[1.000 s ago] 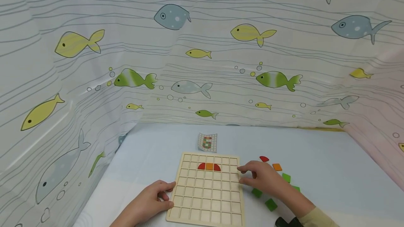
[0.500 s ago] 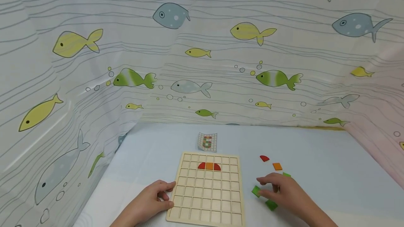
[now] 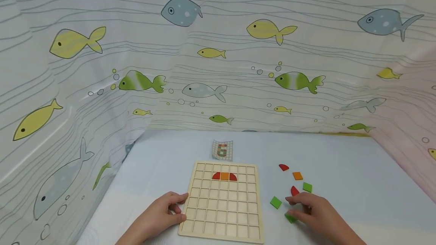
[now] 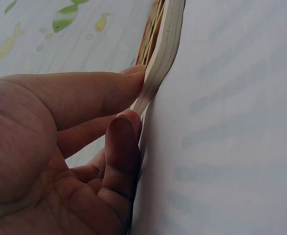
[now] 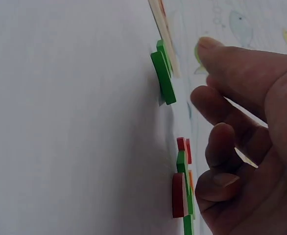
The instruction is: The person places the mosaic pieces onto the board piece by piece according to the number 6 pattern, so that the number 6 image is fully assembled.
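Partly spread left grip [image 3: 165,211] against board [image 3: 223,214]

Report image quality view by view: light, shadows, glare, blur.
Head: soft, fairly even light, with a glossy streak on the left of the backdrop; left wrist: dimmer, the left hand partly shaded and a shadow beside the board; right wrist: also dim, a soft shadow on the tablecloth near the tiles, the backdrop pale.

Wooden grid board [image 3: 220,204] flat; green tile [image 3: 276,202] beside it.
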The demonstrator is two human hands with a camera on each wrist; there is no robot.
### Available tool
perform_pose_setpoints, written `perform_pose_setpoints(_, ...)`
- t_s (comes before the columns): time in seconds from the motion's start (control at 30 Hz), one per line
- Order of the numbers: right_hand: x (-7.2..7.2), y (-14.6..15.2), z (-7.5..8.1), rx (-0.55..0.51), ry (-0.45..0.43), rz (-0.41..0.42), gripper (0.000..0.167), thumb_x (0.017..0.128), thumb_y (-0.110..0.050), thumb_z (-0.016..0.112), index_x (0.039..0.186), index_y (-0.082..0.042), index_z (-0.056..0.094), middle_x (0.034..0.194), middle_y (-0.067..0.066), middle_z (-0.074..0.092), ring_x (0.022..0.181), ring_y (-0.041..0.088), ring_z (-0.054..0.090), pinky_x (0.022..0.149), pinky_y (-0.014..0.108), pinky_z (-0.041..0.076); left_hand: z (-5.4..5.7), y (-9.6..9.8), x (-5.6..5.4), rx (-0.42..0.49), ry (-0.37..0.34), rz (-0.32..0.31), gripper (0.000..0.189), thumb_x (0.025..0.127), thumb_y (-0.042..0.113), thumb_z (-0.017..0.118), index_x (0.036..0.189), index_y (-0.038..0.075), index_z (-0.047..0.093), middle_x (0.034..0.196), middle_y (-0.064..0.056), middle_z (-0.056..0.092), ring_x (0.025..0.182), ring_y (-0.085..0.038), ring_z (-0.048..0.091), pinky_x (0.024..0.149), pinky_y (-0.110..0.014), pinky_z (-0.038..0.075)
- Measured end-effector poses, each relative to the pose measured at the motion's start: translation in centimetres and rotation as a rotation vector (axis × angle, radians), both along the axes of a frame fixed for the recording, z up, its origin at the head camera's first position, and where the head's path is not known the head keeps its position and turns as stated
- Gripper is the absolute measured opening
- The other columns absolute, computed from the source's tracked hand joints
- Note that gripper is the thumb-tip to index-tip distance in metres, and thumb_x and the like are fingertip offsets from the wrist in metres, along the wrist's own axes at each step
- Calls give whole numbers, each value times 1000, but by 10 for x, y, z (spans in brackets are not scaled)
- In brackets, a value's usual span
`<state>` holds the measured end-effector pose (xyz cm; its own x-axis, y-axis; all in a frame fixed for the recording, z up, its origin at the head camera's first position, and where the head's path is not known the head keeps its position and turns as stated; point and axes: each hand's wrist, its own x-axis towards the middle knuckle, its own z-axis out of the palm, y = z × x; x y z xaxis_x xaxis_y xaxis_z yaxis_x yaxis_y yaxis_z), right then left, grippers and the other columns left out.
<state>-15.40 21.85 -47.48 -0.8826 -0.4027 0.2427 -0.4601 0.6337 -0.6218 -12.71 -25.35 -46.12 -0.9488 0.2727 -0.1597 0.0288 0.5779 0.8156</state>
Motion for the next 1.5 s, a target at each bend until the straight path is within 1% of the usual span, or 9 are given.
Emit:
perform_pose_setpoints(0.2,4,2,1,93,-21,-15,32,83,-46,78,109,-27,76,93,-23,60,78,0,50,69,22,44,0,2,0,28,1,10,65,81,25,83,137,2,58,109,-2,57,82,-11,56,68,-25,45)
perform_pose_setpoints(0.37,3,0,4,191,-36,14,31,82,-53,76,105,-31,76,96,-25,58,88,-1,53,76,26,48,0,1,1,56,-20,17,66,80,24,83,137,1,58,108,-3,57,82,-13,55,66,-26,46)
perform_pose_setpoints(0.6,1,1,7,251,-102,73,30,85,-46,76,109,-29,75,102,-24,61,94,0,56,79,28,50,-1,-1,3,60,-28,21,67,81,25,83,138,2,58,107,-3,56,82,-13,55,66,-25,45)
perform_pose_setpoints(0.8,3,1,12,310,-117,70,39,83,-51,75,112,-24,75,104,-20,61,95,4,57,79,30,52,0,0,5,51,-11,26,66,81,25,83,138,3,58,108,-2,56,82,-11,55,68,-25,44)
perform_pose_setpoints(0.97,3,1,13,314,-122,80,30,84,-46,76,106,-26,76,98,-23,58,90,0,55,77,30,51,1,1,5,54,-13,24,66,81,25,83,138,3,58,109,-2,57,83,-11,55,68,-25,44)
perform_pose_setpoints(1.13,3,-2,12,274,-54,57,20,85,-36,78,103,-30,76,97,-25,58,89,-2,55,77,28,51,2,0,5,45,-20,22,66,81,25,83,138,2,58,108,-2,57,82,-12,55,67,-25,44)
perform_pose_setpoints(1.27,3,-4,10,220,8,65,20,84,-31,79,104,-30,76,97,-25,59,88,-1,56,76,27,50,3,0,3,28,-14,15,66,81,26,83,137,2,58,109,-2,57,81,-12,54,66,-26,45)
perform_pose_setpoints(1.4,1,-9,11,215,10,61,22,83,-29,80,105,-28,76,98,-24,59,90,0,58,76,26,51,3,0,2,10,2,2,65,81,26,83,137,2,58,110,-2,58,81,-11,55,65,-25,45)
perform_pose_setpoints(1.5,0,-14,13,228,49,62,24,81,-26,81,105,-28,77,99,-25,58,93,2,59,77,26,52,2,1,1,6,7,-5,65,81,26,83,137,2,59,111,-2,58,81,-10,54,65,-25,45)
